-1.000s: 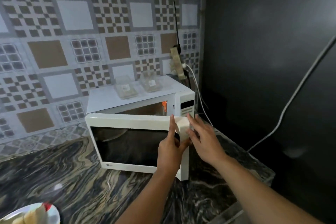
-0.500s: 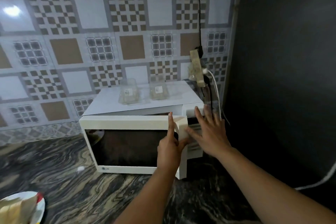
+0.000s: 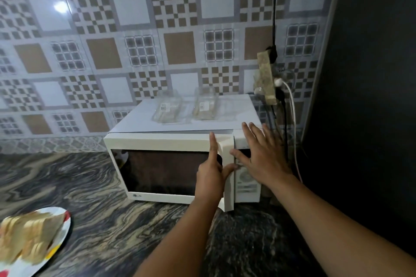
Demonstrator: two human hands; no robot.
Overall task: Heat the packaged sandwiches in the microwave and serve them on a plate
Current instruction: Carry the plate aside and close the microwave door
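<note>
- Head view looks down at a white microwave (image 3: 180, 139) standing on a dark marbled counter (image 3: 94, 198), against a patterned tile wall (image 3: 135, 29).
- Microwave door (image 3: 166, 171) looks shut or nearly so; its dark window faces the camera.
- Left hand (image 3: 210, 175) is at the door's right edge: the forefinger points straight up along the door front, and the thumb presses the side of the door handle (image 3: 227, 164). How the other fingers lie I cannot tell, though they seem tucked under.
- Right hand (image 3: 262, 157) lies flat over the microwave's control panel (image 3: 246, 184), just right of the door, with fingers straight and spread, gripping nothing.
- Two clear packs sit side by side on top of the microwave, toward its back: the left pack (image 3: 167, 108) and the right pack (image 3: 205, 105), each bearing a small white label. Whether anything is in them is hard to tell.
- Well to the left of the microwave and nearer the camera, a plate (image 3: 59, 235) rests on the counter, holding sandwiches (image 3: 27, 231), somewhat blurred.
- Right of the microwave, a power strip (image 3: 266, 76) hangs on the wall from a black cable (image 3: 274, 7), with a white plug (image 3: 279, 82) in it.
- Beyond that, a dark wall (image 3: 371, 74) fills the right side.
</note>
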